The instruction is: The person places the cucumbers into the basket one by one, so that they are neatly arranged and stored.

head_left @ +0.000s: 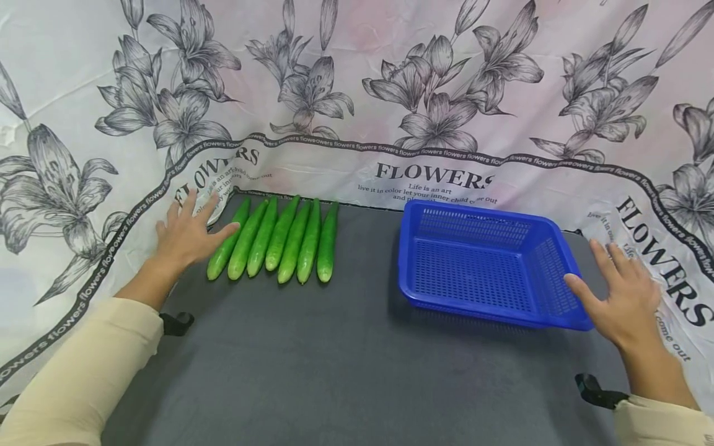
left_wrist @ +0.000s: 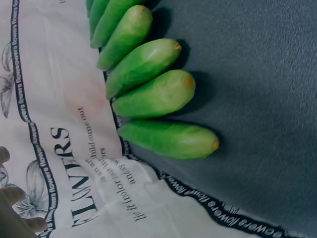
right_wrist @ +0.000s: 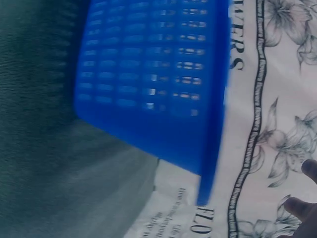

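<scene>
Several green cucumbers (head_left: 291, 244) lie side by side in a slanted row at the back left of the grey table. My left hand (head_left: 186, 234) is spread at the left end of that row, its thumb overlapping the leftmost cucumber (head_left: 227, 243) in the head view. In the left wrist view the same cucumbers (left_wrist: 156, 94) show their blunt ends, with fingertips at the lower left. A blue plastic basket (head_left: 465, 303) stands on the right side with nothing in it. Beside its right wall my right hand (head_left: 627, 297) is spread, thumb close to the rim, holding nothing.
A white cloth (head_left: 346, 167) printed with grey flowers and lettering hangs behind the table (head_left: 346, 365) and along both sides. Black straps (head_left: 177, 323) show at both wrists, next to the cream sleeves (head_left: 95, 365).
</scene>
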Demonstrator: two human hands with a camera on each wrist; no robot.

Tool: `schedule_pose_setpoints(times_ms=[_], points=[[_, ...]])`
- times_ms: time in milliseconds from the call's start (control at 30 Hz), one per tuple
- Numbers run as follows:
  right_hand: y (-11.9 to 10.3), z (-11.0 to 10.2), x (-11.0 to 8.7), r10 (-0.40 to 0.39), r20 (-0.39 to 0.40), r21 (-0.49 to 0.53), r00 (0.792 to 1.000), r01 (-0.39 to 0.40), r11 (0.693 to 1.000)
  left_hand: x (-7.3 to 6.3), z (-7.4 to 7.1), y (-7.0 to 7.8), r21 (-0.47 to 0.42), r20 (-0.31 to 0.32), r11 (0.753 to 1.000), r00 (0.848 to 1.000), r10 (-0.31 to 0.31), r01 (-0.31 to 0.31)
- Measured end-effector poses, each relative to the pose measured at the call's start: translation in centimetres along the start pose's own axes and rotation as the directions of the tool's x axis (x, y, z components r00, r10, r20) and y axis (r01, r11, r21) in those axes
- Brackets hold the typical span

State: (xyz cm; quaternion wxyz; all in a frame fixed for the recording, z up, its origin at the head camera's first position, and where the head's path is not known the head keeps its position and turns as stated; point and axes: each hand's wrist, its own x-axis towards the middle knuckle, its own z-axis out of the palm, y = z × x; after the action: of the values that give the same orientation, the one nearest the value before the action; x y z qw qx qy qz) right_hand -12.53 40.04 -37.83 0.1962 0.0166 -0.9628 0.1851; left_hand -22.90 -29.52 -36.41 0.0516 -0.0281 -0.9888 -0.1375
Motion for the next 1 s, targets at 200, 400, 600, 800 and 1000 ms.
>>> schedule_pose_setpoints(times_ms=[200,400,600,800,1000], points=[[1.0,1.4,-0.6,0.0,0.005,0.014,1.0,-0.001,1.0,0.4,1.1,0.1,-0.016,0.012,1.0,1.0,-0.006,0.006],[1.6,2.5,-1.1,0.007,0.044,0.03,0.999,-0.008,1.0,0.3,2.4,-0.2,-0.037,0.01,0.999,1.0,-0.014,0.014],[2.3,3.5,-1.5,0.012,0.066,0.045,0.998,-0.015,0.999,0.0,3.5,-0.6,-0.059,0.014,0.998,1.0,-0.01,0.011],[3.1,4.5,-2.0,0.003,0.077,0.1,0.997,-0.01,0.995,-0.3,4.2,-0.7,-0.072,0.008,0.997,1.0,-0.005,0.006],[3.3,5.2,-2.2,-0.013,0.118,0.139,0.993,-0.003,0.99,-0.2,4.6,-0.8,-0.08,0.01,0.997,1.0,0.001,0.0]])
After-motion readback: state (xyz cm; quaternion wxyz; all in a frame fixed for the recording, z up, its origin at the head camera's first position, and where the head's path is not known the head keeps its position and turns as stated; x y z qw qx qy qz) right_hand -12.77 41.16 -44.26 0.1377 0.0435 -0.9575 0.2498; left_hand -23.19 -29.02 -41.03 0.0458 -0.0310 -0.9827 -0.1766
